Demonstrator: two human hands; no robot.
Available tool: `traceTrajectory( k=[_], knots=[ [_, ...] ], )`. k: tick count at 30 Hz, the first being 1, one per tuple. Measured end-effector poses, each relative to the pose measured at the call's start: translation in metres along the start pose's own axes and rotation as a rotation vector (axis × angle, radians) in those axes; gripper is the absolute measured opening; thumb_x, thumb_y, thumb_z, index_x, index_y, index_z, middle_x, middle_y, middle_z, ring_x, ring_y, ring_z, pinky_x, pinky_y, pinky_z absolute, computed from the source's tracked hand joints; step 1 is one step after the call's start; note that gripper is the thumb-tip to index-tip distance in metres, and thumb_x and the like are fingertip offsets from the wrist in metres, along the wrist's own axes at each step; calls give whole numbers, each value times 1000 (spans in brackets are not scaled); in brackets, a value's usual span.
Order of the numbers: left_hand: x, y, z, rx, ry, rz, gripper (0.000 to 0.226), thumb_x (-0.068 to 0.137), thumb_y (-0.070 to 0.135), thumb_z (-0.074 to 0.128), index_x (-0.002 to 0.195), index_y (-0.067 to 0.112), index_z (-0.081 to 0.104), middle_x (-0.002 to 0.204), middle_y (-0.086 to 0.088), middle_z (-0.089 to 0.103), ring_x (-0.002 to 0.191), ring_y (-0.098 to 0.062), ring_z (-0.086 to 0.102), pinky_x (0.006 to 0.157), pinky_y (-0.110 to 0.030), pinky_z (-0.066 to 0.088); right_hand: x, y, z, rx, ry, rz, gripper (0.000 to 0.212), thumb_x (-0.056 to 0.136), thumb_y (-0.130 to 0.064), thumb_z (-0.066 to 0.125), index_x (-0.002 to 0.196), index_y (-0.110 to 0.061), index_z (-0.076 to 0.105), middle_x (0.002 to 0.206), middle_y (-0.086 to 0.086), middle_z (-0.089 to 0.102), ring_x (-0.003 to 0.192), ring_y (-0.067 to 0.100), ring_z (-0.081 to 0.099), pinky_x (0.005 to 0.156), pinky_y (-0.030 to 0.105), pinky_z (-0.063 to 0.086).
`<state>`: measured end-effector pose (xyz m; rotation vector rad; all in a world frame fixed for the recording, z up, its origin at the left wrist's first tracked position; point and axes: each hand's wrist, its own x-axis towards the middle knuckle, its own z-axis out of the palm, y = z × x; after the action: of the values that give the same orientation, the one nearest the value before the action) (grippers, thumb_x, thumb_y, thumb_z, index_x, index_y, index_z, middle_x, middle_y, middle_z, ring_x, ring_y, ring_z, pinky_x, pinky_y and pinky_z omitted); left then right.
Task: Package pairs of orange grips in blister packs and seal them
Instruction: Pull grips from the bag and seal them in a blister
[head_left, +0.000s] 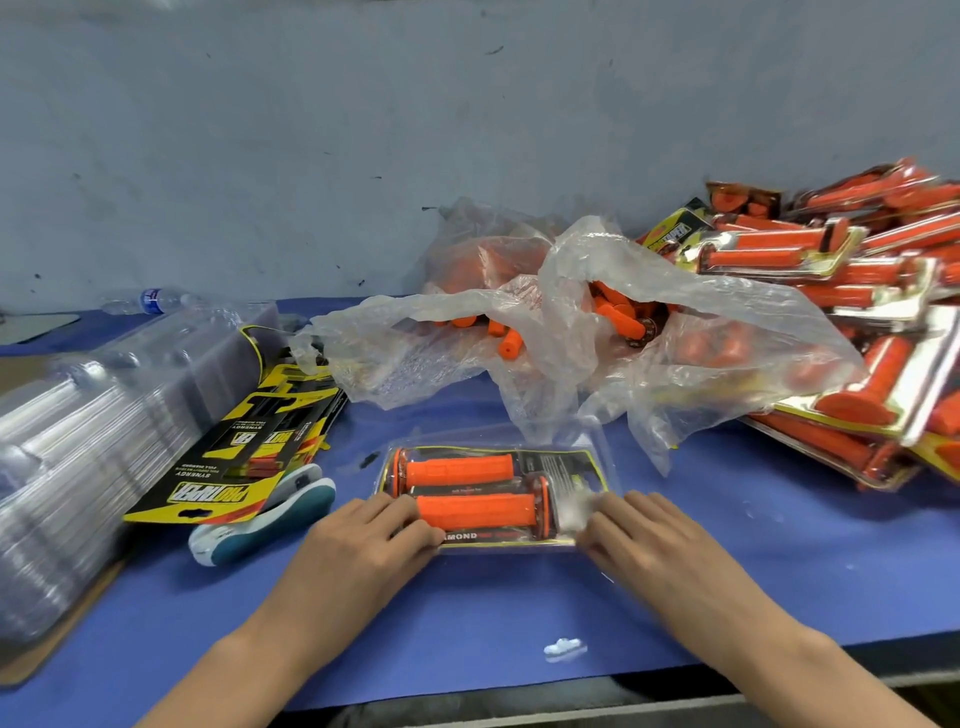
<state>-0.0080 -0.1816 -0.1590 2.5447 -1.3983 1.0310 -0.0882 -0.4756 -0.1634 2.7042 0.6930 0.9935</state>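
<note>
A clear blister pack (566, 465) lies flat on the blue table in front of me, with a printed yellow-black card inside. Two orange grips lie in it side by side, one farther (460, 469) and one nearer (475, 511). My left hand (371, 535) presses on the pack's near left corner, fingers bent over its edge. My right hand (641, 535) presses on the near right corner the same way. Loose orange grips (618, 312) show inside a crumpled clear plastic bag (691, 332) behind the pack.
A pile of filled packs (852, 312) rises at the right. Stacked empty clear blisters (93, 431) and yellow-black cards (228, 467) lie at the left, with a teal-and-white tool (265, 519) beside them. A water bottle (150, 301) lies at the back. The table edge (571, 675) runs near me.
</note>
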Motion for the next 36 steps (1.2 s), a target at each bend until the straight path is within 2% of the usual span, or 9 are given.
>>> traceTrajectory(
  k=[4,8,11,15,19,22,25,31,36],
  knots=[
    [-3,-6,1,-34,2,-8,25,96,32,53,81,20,68,83,5,62,67,-17,58,54,-32,48,-6,3,4,-21,84,2,11,89,-16,66,80,-21,61,79,-4,54,67,20,52,76,30,38],
    [-7,-18,0,-212,-46,-106,28,96,38,51,87,20,70,93,7,63,75,-13,60,63,-28,50,-4,3,0,90,127,-18,17,94,-23,58,77,-19,61,92,-6,63,100,14,65,95,32,46],
    [-11,-28,-1,-311,-75,-157,27,96,41,51,90,22,69,100,12,61,82,-8,59,70,-24,48,-4,5,0,174,33,-73,10,91,-31,64,96,-22,66,111,-10,64,119,9,59,107,37,41],
    [-17,-36,0,-362,-92,-182,26,97,42,49,91,24,67,106,16,59,92,-3,59,75,-25,49,-2,11,0,174,-58,-67,34,77,-27,81,109,-25,71,118,-6,67,109,10,64,101,39,49],
    [-14,-33,5,-236,-68,-152,34,98,41,45,92,20,70,104,9,65,95,-12,64,84,-27,49,1,7,2,248,-16,-90,16,90,-23,68,105,-22,71,120,-8,67,112,9,63,99,32,50],
    [-9,-25,5,-152,-130,-180,49,102,43,30,107,18,71,114,3,67,100,-20,67,95,-35,50,3,4,0,259,-21,-88,23,97,-27,50,107,-22,71,122,-9,66,111,9,63,96,30,51],
    [-6,-12,0,-172,-177,-191,43,92,40,45,127,20,61,131,-1,58,115,-21,60,100,-34,45,-1,8,0,221,-71,-118,27,94,-24,53,115,-24,70,126,-10,65,113,8,63,91,27,53],
    [9,33,2,-121,55,67,28,87,27,67,112,27,56,103,0,61,92,-17,55,86,-29,45,0,7,-6,201,-111,-140,41,91,-22,41,119,-25,70,126,-12,65,112,6,64,88,23,54],
    [13,41,5,-73,61,111,18,92,11,59,100,26,66,87,2,57,74,-18,53,69,-29,47,3,4,-5,198,-111,-142,44,87,-14,43,122,-25,68,123,-10,66,108,10,65,90,23,52]
  ],
)
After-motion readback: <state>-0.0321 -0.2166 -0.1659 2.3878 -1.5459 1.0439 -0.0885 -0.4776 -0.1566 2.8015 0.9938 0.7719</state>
